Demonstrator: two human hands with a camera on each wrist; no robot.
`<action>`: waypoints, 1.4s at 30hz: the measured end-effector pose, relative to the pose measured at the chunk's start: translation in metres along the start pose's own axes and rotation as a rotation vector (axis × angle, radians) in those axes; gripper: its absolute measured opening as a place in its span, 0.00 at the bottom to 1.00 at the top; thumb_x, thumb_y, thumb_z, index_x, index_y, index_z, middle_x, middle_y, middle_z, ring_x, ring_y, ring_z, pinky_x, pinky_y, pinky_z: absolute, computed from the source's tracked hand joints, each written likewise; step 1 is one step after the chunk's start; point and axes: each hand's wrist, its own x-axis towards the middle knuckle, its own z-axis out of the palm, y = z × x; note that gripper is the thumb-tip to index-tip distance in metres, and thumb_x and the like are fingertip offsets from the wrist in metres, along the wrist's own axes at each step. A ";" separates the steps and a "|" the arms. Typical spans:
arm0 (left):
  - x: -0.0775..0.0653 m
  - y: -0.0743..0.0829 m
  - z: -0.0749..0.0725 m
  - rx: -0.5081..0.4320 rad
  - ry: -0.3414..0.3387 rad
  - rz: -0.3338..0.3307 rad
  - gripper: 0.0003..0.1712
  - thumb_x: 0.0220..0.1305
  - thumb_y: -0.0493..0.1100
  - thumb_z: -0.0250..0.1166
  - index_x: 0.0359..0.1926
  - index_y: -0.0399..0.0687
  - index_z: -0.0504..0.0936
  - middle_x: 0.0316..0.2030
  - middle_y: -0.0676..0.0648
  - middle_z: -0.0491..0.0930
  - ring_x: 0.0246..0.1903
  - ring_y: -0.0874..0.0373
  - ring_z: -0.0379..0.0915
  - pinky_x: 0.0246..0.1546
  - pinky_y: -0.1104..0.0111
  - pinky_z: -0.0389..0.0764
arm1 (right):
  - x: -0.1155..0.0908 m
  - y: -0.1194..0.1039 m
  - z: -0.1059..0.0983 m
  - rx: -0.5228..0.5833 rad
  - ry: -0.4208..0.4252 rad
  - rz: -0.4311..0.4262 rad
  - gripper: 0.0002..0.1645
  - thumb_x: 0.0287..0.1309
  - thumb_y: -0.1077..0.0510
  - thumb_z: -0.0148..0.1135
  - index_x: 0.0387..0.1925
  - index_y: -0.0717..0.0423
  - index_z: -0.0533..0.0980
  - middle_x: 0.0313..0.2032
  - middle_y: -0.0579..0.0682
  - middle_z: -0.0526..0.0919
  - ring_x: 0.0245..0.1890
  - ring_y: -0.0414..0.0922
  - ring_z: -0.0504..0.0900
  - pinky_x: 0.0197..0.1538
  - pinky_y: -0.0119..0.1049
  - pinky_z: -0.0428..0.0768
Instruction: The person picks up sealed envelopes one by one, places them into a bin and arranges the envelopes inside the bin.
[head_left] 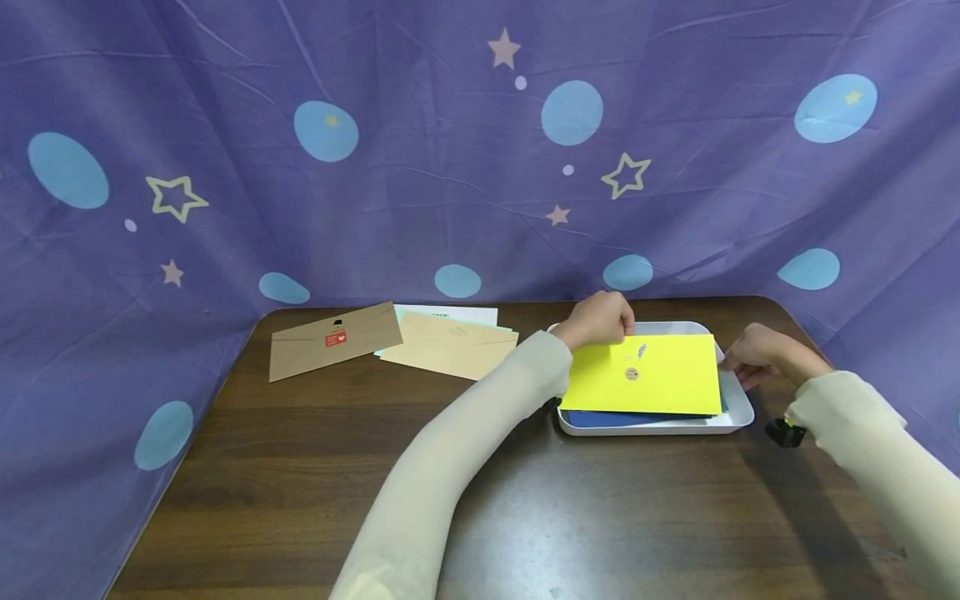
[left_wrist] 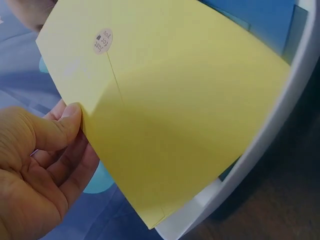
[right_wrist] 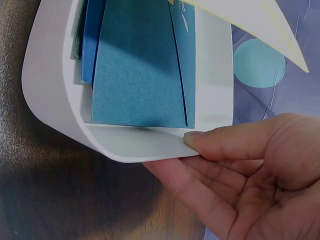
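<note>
My left hand [head_left: 600, 318] pinches the far edge of a yellow envelope [head_left: 675, 375], thumb on top in the left wrist view. The envelope is tilted over a white tray [head_left: 738, 414], its far edge raised, and bears a round sticker [left_wrist: 103, 41]. My right hand [head_left: 757, 354] grips the tray's right end, and the right wrist view shows the thumb on the rim with fingers beneath. Inside the tray lie a teal envelope [right_wrist: 140, 75] and a blue envelope [right_wrist: 93, 42], largely covered by the yellow one in the head view.
Left of the tray, a brown envelope [head_left: 337, 342] with a red label lies on the dark wooden table [head_left: 300, 467]. Beside it a cream envelope [head_left: 450, 346] overlaps a white one [head_left: 480, 315]. A purple curtain [head_left: 450, 150] hangs behind the table.
</note>
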 end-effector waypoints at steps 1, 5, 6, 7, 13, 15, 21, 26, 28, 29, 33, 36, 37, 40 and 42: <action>0.001 0.000 0.001 0.003 0.003 -0.012 0.12 0.62 0.31 0.66 0.32 0.52 0.90 0.31 0.58 0.85 0.33 0.65 0.73 0.33 0.77 0.74 | 0.000 0.001 0.000 0.001 0.001 -0.004 0.15 0.61 0.68 0.60 0.42 0.81 0.74 0.23 0.51 0.77 0.22 0.42 0.80 0.32 0.36 0.87; 0.003 0.001 0.006 -0.011 0.001 -0.065 0.18 0.65 0.33 0.64 0.18 0.52 0.82 0.18 0.58 0.70 0.23 0.65 0.59 0.24 0.77 0.64 | 0.001 0.003 0.001 0.001 0.011 -0.010 0.18 0.60 0.67 0.61 0.45 0.83 0.73 0.23 0.51 0.77 0.22 0.41 0.80 0.32 0.36 0.87; 0.004 0.001 0.007 -0.011 -0.003 -0.079 0.21 0.67 0.34 0.64 0.15 0.51 0.77 0.16 0.57 0.64 0.21 0.65 0.54 0.22 0.77 0.60 | 0.002 0.004 0.001 0.001 0.010 -0.011 0.19 0.60 0.67 0.61 0.45 0.83 0.73 0.23 0.51 0.77 0.22 0.41 0.80 0.32 0.36 0.87; 0.005 0.001 0.008 -0.012 -0.007 -0.092 0.25 0.68 0.35 0.63 0.12 0.51 0.72 0.15 0.56 0.59 0.20 0.64 0.49 0.20 0.76 0.56 | 0.002 0.004 0.001 -0.003 0.011 -0.011 0.19 0.60 0.67 0.61 0.46 0.83 0.73 0.23 0.51 0.77 0.22 0.41 0.80 0.32 0.36 0.87; 0.010 0.005 0.015 0.044 -0.010 -0.183 0.33 0.72 0.42 0.62 0.09 0.53 0.60 0.12 0.55 0.49 0.17 0.63 0.41 0.17 0.74 0.48 | 0.004 0.005 0.000 -0.014 0.020 0.007 0.15 0.59 0.67 0.61 0.41 0.79 0.74 0.23 0.51 0.77 0.22 0.42 0.79 0.32 0.36 0.87; 0.010 0.007 0.017 0.071 -0.012 -0.209 0.33 0.73 0.44 0.61 0.09 0.54 0.59 0.12 0.55 0.50 0.16 0.63 0.41 0.17 0.74 0.49 | 0.004 0.004 0.000 -0.010 0.020 0.012 0.13 0.58 0.67 0.62 0.39 0.78 0.75 0.23 0.51 0.76 0.22 0.42 0.79 0.32 0.36 0.87; 0.014 0.013 0.021 0.113 -0.011 -0.284 0.31 0.74 0.41 0.58 0.12 0.53 0.57 0.13 0.54 0.49 0.16 0.62 0.43 0.16 0.73 0.54 | 0.002 0.000 0.000 0.003 0.014 0.030 0.12 0.59 0.67 0.62 0.38 0.78 0.76 0.22 0.51 0.77 0.21 0.42 0.80 0.32 0.36 0.87; 0.019 0.015 0.026 0.138 -0.024 -0.331 0.28 0.75 0.42 0.55 0.14 0.53 0.60 0.15 0.53 0.52 0.16 0.62 0.47 0.17 0.72 0.57 | 0.001 -0.002 0.000 0.004 0.006 0.037 0.12 0.59 0.67 0.62 0.38 0.77 0.76 0.21 0.50 0.78 0.21 0.41 0.80 0.31 0.36 0.87; 0.022 0.016 0.029 0.142 -0.034 -0.346 0.27 0.75 0.42 0.55 0.15 0.53 0.61 0.15 0.53 0.54 0.17 0.62 0.49 0.17 0.71 0.58 | 0.001 -0.002 0.000 0.007 0.004 0.037 0.11 0.60 0.67 0.62 0.38 0.77 0.76 0.21 0.50 0.78 0.21 0.41 0.80 0.31 0.35 0.87; 0.023 0.015 0.030 0.141 -0.040 -0.354 0.26 0.75 0.42 0.55 0.15 0.53 0.62 0.15 0.53 0.54 0.17 0.62 0.50 0.17 0.71 0.59 | 0.001 -0.002 0.000 0.006 0.004 0.038 0.11 0.60 0.67 0.62 0.38 0.77 0.77 0.21 0.50 0.78 0.21 0.41 0.80 0.31 0.35 0.87; 0.028 0.015 0.035 0.136 -0.041 -0.385 0.23 0.74 0.41 0.57 0.18 0.53 0.66 0.17 0.53 0.59 0.18 0.61 0.55 0.19 0.70 0.63 | 0.001 -0.001 0.000 0.019 0.003 0.039 0.11 0.59 0.67 0.62 0.38 0.77 0.76 0.21 0.50 0.78 0.21 0.41 0.80 0.31 0.35 0.87; 0.030 0.016 0.037 0.139 -0.028 -0.406 0.18 0.72 0.42 0.59 0.21 0.54 0.72 0.19 0.54 0.64 0.20 0.61 0.60 0.23 0.69 0.67 | 0.002 0.000 0.000 0.019 0.012 0.048 0.12 0.59 0.67 0.62 0.39 0.77 0.76 0.21 0.50 0.79 0.21 0.41 0.80 0.31 0.35 0.86; 0.031 0.017 0.038 0.144 -0.024 -0.417 0.16 0.72 0.42 0.60 0.23 0.54 0.74 0.20 0.54 0.67 0.21 0.61 0.62 0.25 0.69 0.69 | 0.003 0.000 0.000 0.020 0.014 0.051 0.12 0.59 0.67 0.62 0.39 0.77 0.76 0.21 0.50 0.79 0.21 0.41 0.80 0.31 0.35 0.86; 0.036 0.017 0.040 0.152 -0.018 -0.464 0.11 0.70 0.44 0.62 0.28 0.56 0.80 0.25 0.55 0.76 0.25 0.61 0.68 0.30 0.68 0.73 | 0.003 -0.001 -0.001 -0.001 0.026 0.061 0.15 0.60 0.66 0.63 0.42 0.78 0.76 0.22 0.51 0.79 0.21 0.41 0.81 0.31 0.35 0.86; 0.039 0.018 0.041 0.152 -0.016 -0.503 0.08 0.70 0.45 0.63 0.31 0.57 0.82 0.28 0.56 0.80 0.27 0.62 0.71 0.31 0.68 0.75 | 0.004 -0.001 -0.001 -0.014 0.030 0.066 0.17 0.61 0.65 0.63 0.44 0.79 0.76 0.22 0.51 0.79 0.21 0.42 0.81 0.31 0.35 0.86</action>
